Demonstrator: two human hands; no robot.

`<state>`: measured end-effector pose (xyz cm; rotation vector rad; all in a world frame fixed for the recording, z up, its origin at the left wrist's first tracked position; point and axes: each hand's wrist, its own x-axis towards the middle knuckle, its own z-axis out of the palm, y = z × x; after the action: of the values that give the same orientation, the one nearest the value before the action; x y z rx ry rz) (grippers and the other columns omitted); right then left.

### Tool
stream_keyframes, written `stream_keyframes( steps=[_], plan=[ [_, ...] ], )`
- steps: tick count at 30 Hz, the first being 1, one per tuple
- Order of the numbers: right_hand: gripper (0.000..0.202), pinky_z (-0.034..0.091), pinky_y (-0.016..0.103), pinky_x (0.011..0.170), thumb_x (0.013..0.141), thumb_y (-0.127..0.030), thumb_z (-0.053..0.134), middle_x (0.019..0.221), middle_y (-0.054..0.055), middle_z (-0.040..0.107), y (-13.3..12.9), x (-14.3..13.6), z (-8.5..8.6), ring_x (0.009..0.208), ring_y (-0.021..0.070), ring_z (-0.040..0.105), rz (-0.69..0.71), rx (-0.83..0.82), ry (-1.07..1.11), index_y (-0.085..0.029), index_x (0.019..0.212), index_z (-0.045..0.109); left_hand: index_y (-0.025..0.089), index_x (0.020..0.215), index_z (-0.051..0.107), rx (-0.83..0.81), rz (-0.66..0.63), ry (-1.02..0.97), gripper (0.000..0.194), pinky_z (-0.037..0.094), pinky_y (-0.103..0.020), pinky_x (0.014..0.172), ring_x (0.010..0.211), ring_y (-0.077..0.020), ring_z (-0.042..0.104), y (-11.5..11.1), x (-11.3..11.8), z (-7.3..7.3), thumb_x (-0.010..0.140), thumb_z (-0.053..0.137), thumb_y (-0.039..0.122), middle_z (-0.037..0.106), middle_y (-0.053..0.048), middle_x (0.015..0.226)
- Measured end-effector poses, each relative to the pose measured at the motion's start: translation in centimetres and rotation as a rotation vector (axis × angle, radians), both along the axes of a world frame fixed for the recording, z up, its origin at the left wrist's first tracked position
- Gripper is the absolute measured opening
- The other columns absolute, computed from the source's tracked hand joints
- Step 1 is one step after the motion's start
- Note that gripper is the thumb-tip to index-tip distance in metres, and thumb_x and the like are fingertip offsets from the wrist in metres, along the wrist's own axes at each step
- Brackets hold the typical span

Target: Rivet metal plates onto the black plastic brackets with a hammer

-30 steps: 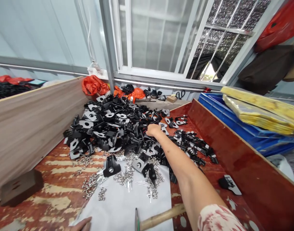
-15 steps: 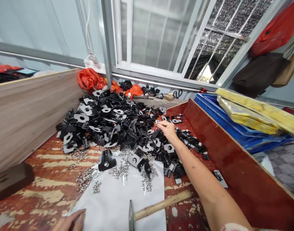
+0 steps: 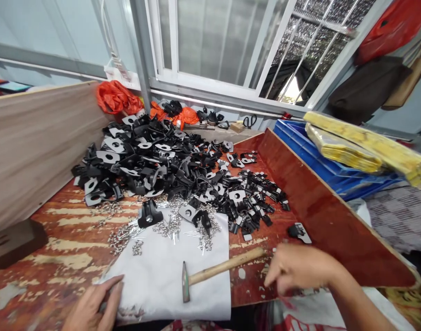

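My left hand [image 3: 96, 303] lies at the front left, its fingers stretched out and apart on the edge of a white sheet [image 3: 155, 280]. Motion blurs my right hand [image 3: 298, 269], which hangs by the table's front right edge above a white bag with red print [image 3: 320, 312]. A reddish smear shows below its fingers; I cannot make out whether they hold anything. Between the hands lies a hammer [image 3: 224, 271] with a wooden handle, its head on the sheet. Small metal fasteners [image 3: 169, 225] and a black plastic clip-like part [image 3: 150, 214] lie at the sheet's far end.
A big heap of black parts with grey plates [image 3: 162, 161] fills the back, with smaller black pieces [image 3: 255, 197] right of it. One part [image 3: 300, 232] lies alone near the red side board [image 3: 317, 207]. A wooden board [image 3: 41, 147] bounds the left; a blue crate [image 3: 320, 156] stands beyond the right.
My right hand has drawn back from the right side of the heap to the table's front right edge. The view has shifted downward slightly. My left hand stays on the sheet's edge.
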<state>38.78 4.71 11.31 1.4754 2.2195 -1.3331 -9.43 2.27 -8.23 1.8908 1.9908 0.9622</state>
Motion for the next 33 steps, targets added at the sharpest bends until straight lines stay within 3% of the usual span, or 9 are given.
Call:
stream_keyframes(
  steps=[4, 7, 12, 18, 21, 24, 27, 30, 33],
  plan=[
    [0.018, 0.043, 0.025, 0.07, 0.087, -0.022, 0.062, 0.086, 0.003, 0.076, -2.7, -1.6, -1.0, 0.079, 0.0193, 0.069, -0.023, 0.317, -0.199, -0.024, 0.096, 0.077, 0.025, 0.096, 0.071, -0.05, -0.038, 0.007, 0.026, 0.054, -0.037, 0.08, 0.082, -0.0276, 0.073, 0.6, -0.3, -0.2, 0.086, 0.057, 0.045, 0.077, -0.007, 0.093],
    [0.028, 0.046, 0.025, 0.082, 0.102, -0.032, 0.049, 0.103, 0.004, 0.074, 0.9, -6.4, -3.1, 0.092, 0.0178, 0.068, -0.164, 0.647, -0.053, -0.026, 0.116, 0.072, 0.024, 0.101, 0.071, -0.103, -0.062, 0.001, 0.029, 0.054, -0.037, 0.077, 0.083, -0.0275, 0.072, 0.8, -0.6, -0.2, 0.087, 0.059, 0.046, 0.076, -0.007, 0.096],
    [0.039, 0.051, 0.028, 0.076, 0.091, -0.035, 0.067, 0.104, 0.007, 0.069, 7.9, -13.7, -8.2, 0.088, 0.0214, 0.066, -0.253, 0.993, -0.165, -0.022, 0.128, 0.066, 0.023, 0.109, 0.069, 0.001, -0.074, 0.057, 0.034, 0.053, -0.041, 0.082, 0.09, -0.0309, 0.069, -0.5, 0.3, 2.2, 0.092, 0.054, 0.048, 0.071, -0.01, 0.099],
    [0.039, 0.046, 0.034, 0.099, 0.096, -0.009, 0.046, 0.113, 0.012, 0.065, 10.0, -12.4, -9.0, 0.109, 0.0242, 0.06, -0.345, 1.131, -0.075, -0.017, 0.129, 0.066, 0.025, 0.124, 0.06, 0.223, -0.245, 0.118, 0.034, 0.051, -0.043, 0.088, 0.098, -0.0306, 0.066, -1.4, 3.2, 6.5, 0.096, 0.055, 0.043, 0.063, -0.01, 0.111],
    [0.035, 0.049, 0.03, 0.093, 0.093, -0.008, 0.051, 0.106, 0.009, 0.065, 8.0, -12.7, -9.1, 0.101, 0.0202, 0.061, -0.383, 1.117, 0.28, -0.019, 0.12, 0.072, 0.027, 0.136, 0.054, 0.237, -0.343, 0.089, 0.043, 0.052, -0.043, 0.092, 0.109, -0.0317, 0.064, -0.1, 5.3, 7.6, 0.095, 0.058, 0.039, 0.057, -0.012, 0.123],
    [0.025, 0.051, 0.025, 0.083, 0.093, -0.011, 0.057, 0.094, 0.003, 0.066, 4.7, -15.1, -10.0, 0.09, 0.0157, 0.063, -0.338, 0.879, 0.583, -0.021, 0.104, 0.076, 0.032, 0.142, 0.054, 0.295, -0.502, 0.075, 0.049, 0.049, -0.047, 0.102, 0.126, -0.0355, 0.056, 1.1, 7.5, 7.4, 0.093, 0.061, 0.034, 0.047, -0.014, 0.146],
    [0.019, 0.051, 0.022, 0.081, 0.095, -0.017, 0.059, 0.094, 0.0, 0.071, 1.9, -16.3, -10.6, 0.089, 0.0133, 0.066, -0.27, 0.601, 0.685, -0.022, 0.105, 0.076, 0.034, 0.117, 0.072, 0.203, -0.684, -0.037, 0.026, 0.052, -0.037, 0.098, 0.116, -0.03, 0.064, 1.2, 9.0, 6.3, 0.094, 0.062, 0.036, 0.059, -0.009, 0.138],
    [0.026, 0.051, 0.02, 0.077, 0.098, -0.026, 0.059, 0.107, 0.0, 0.074, 0.3, -13.3, -9.9, 0.089, 0.0117, 0.069, -0.396, 0.513, 0.369, -0.026, 0.122, 0.069, 0.031, 0.087, 0.078, -0.003, -0.649, -0.178, 0.017, 0.056, -0.028, 0.086, 0.095, -0.0262, 0.071, 0.4, 9.0, 5.5, 0.086, 0.071, 0.047, 0.071, -0.006, 0.111],
    [0.027, 0.051, 0.029, 0.08, 0.104, -0.034, 0.049, 0.099, 0.008, 0.077, 0.1, -7.3, -8.8, 0.091, 0.0189, 0.072, -0.678, 0.558, -0.315, -0.022, 0.113, 0.071, 0.031, 0.088, 0.077, -0.146, -0.348, -0.387, 0.03, 0.057, -0.028, 0.08, 0.102, -0.0281, 0.069, -0.5, 8.0, 5.0, 0.086, 0.063, 0.058, 0.07, -0.003, 0.115]
  ],
)
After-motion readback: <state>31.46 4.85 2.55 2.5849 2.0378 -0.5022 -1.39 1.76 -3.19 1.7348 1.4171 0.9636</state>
